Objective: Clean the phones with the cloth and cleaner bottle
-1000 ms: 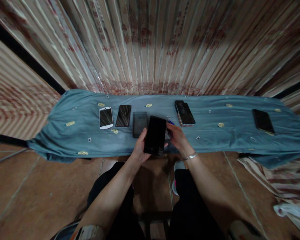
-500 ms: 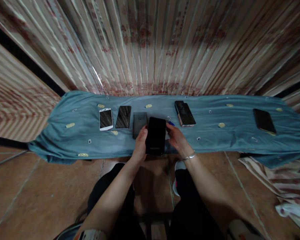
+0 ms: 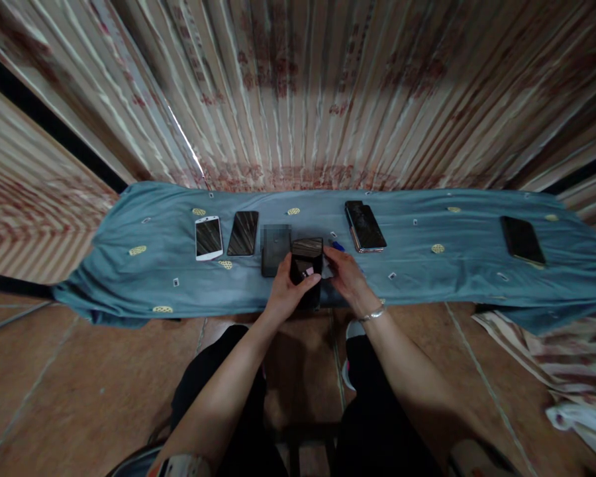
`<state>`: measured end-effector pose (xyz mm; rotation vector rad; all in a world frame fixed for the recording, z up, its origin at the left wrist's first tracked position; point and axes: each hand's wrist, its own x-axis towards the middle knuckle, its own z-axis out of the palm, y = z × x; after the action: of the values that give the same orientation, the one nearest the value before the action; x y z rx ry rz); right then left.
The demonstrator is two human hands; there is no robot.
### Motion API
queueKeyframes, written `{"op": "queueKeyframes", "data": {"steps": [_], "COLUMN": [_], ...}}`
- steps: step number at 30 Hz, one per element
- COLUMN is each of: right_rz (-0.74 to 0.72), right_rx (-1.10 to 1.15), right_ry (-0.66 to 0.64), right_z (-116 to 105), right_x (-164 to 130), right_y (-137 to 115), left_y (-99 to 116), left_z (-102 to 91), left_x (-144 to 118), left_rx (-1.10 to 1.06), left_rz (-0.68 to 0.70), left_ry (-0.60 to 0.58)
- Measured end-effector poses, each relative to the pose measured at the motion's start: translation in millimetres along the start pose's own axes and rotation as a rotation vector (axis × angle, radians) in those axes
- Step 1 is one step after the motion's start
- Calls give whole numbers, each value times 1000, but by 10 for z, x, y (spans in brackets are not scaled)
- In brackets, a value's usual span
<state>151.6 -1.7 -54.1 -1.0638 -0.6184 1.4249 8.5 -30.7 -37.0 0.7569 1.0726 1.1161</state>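
Observation:
My left hand [image 3: 287,291] grips a black smartphone [image 3: 306,257] above the near edge of the cloth, its thumb lying across the lower face. Reflections show on the phone's glossy surface. At the phone's right edge is my right hand [image 3: 346,273], fingers bent around a small pale, thin piece [image 3: 326,270] whose kind I cannot make out. Just behind these fingers lies a small blue object [image 3: 336,246]. A dark, flat device [image 3: 275,253], partly blurred out, rests on the cloth beyond my left hand.
A blue-green cloth [image 3: 417,271] covers the long, narrow surface. To the left lie a white phone [image 3: 208,238] and a dark phone [image 3: 243,233]. Stacked phones [image 3: 366,226] sit right of centre, and another dark phone [image 3: 523,240] is far right. A pleated curtain [image 3: 288,99] hangs behind.
The held phone has tilted, so its face looks shorter and now shows reflections. My left thumb has moved from its left edge onto its face. The right hand stays beside it.

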Motion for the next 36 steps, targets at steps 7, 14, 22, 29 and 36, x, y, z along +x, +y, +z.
{"op": "queueKeyframes", "data": {"steps": [7, 14, 22, 29, 36], "right_rz": [-82, -474, -759, -833, -845], "right_rx": [-22, -476, -861, -1001, -1015], "right_ry": [19, -15, -150, -122, -31], "right_z": [-27, -14, 28, -83, -189], "right_x": [-30, -249, -498, -406, -225], "right_y": [78, 123, 64, 44, -28], "left_y": [-95, -64, -1, -76, -117], "left_z": [-25, 64, 45, 50, 106], "left_x": [47, 7, -10, -22, -88], "left_rx": [162, -1, -77, -55, -12], "left_rz": [141, -58, -98, -117, -170], "left_ry": [87, -61, -79, -120, -137]}}
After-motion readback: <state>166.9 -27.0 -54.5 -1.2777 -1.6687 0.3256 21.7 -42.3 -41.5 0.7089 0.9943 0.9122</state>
